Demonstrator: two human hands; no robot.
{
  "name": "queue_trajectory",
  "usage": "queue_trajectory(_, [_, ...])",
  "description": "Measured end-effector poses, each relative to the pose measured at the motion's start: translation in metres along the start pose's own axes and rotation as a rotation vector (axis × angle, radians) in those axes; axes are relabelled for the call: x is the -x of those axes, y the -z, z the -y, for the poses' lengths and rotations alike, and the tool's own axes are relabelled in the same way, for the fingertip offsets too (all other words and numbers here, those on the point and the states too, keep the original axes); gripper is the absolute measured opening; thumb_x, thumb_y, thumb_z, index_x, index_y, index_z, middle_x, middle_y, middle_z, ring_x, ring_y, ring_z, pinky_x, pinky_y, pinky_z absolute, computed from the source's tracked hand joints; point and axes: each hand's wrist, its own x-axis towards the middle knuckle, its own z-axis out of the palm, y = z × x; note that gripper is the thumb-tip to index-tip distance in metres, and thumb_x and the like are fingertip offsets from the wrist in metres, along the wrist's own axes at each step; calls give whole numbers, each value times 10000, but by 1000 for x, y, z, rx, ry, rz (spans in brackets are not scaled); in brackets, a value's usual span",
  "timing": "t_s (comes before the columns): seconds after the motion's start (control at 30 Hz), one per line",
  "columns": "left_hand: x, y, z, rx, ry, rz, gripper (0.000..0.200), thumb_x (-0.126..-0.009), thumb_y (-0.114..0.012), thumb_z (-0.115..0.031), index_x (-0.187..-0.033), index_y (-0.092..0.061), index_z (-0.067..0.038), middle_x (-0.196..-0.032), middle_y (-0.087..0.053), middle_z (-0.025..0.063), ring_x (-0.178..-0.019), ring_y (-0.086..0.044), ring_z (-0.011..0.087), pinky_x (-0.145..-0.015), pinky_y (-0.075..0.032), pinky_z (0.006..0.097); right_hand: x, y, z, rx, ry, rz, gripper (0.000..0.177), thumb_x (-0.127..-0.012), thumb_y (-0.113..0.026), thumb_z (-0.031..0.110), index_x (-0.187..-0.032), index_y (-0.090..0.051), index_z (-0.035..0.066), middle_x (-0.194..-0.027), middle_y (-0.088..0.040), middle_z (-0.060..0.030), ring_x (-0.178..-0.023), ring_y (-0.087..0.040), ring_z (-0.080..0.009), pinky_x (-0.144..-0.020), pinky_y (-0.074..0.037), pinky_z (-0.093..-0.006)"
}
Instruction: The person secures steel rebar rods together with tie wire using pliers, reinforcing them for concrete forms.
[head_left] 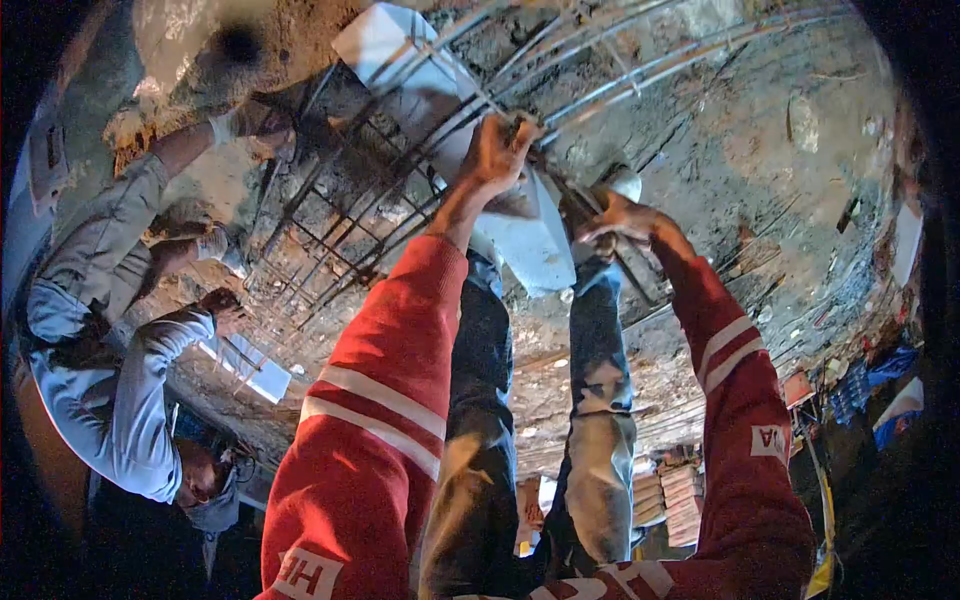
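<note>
My left hand [495, 158] is closed at a steel bar of the rebar cage [385, 180], its fingers wrapped near the bar's crossing. Just right of it, my right hand [632, 222] has curled fingers beside a dark rod [632, 278] that slopes down past my leg; what lies inside those fingers is hidden. Under the bars, between my hands and feet, is a pale board or block [540, 238]. Another white block [385, 45] lies beneath the bars farther up.
At left a crouching person [120, 350] in a light shirt reaches toward the cage. A white piece [255, 370] lies by that person's hand. Long bars [680, 68] curve away to the upper right over rough ground. Stacked bricks [682, 505] and cloth [855, 390] are behind me.
</note>
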Motion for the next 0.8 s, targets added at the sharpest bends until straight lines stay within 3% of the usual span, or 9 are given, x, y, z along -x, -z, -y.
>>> queue_trajectory(0.1, [17, 11, -55, 235, 237, 21, 390, -893, -578, -395, -796, -564, -17, -644, -534, 45, -528, -523, 139, -416, -472, 319, -9, -4, -35, 677, 100, -388, 564, -827, -645, 325, -1248, -418, 26, -977, -619, -193, -746, -647, -299, -631, -531, -425])
queue_trajectory(0.17, [23, 10, -67, 293, 108, -125, 398, -891, -561, -381, -758, -565, -5, -607, -523, 56, -470, -509, 150, -388, -458, 329, -2, -15, -64, 1420, 374, -1058, 611, -868, -518, 442, -1341, -374, 82, -1163, -548, -311, -932, -612, -450, -824, -468, -579])
queue_trajectory(0.27, [13, -1, -34, 130, 122, -125, 359, -880, -572, -348, -790, -578, -1, -616, -541, 61, -486, -525, 162, -398, -462, 338, 18, -17, -44, 1301, 408, -1021, 569, -886, -517, 447, -1313, -412, 87, -1023, -605, -248, -848, -647, -372, -785, -490, -533])
queue_trajectory(0.33, [19, -6, -35, 182, 210, -109, 332, -871, -578, -324, -809, -591, 1, -615, -552, 76, -532, -546, 176, -457, -460, 347, 4, -9, -51, 91, -44, -341, 542, -901, -499, 469, -1244, -468, 50, -788, -600, -134, -691, -653, -292, -754, -507, -475])
queue_trajectory(0.47, [23, 2, -61, 84, 62, -179, 305, -831, -607, -277, -764, -559, 17, -654, -576, 178, -593, -570, 268, -564, -430, 381, 22, -23, -35, -150, 86, -24, 381, -858, -647, 300, -1051, -541, -12, -646, -596, -64, -582, -626, -204, -617, -523, -379])
queue_trajectory(0.53, [37, -9, -86, 186, -53, -723, 243, -830, -653, -205, -841, -540, 10, -741, -583, 171, -671, -560, 241, -635, -439, 354, 19, -31, -48, 527, 132, -477, 454, -806, -692, 308, -1100, -529, 3, -782, -646, -113, -654, -645, -255, -617, -508, -419])
queue_trajectory(0.6, [65, -21, -82, -11, -110, -778, 234, -836, -685, -164, -873, -509, -15, -733, -553, 117, -652, -530, 231, -632, -431, 327, 16, -35, -85, 1184, -26, -1092, 494, -779, -697, 318, -1134, -527, 19, -855, -653, -148, -667, -642, -326, -577, -504, -413])
queue_trajectory(0.67, [91, -50, -94, 475, 124, -613, 302, -853, -678, -249, -992, -540, -18, -770, -541, 76, -703, -512, 190, -672, -430, 313, 30, -59, -60, 1252, 234, -1141, 361, -838, -594, 245, -1144, -543, 62, -941, -630, -150, -814, -623, -357, -677, -489, -447])
queue_trajectory(0.8, [87, -77, -107, 860, 365, -502, 283, -874, -654, -248, -995, -523, -27, -793, -532, 29, -744, -509, 146, -667, -419, 296, 14, -58, -72, 1202, -33, -1133, 422, -853, -458, 80, -1275, -487, 98, -1090, -553, -165, -1019, -542, -325, -825, -405, -470])
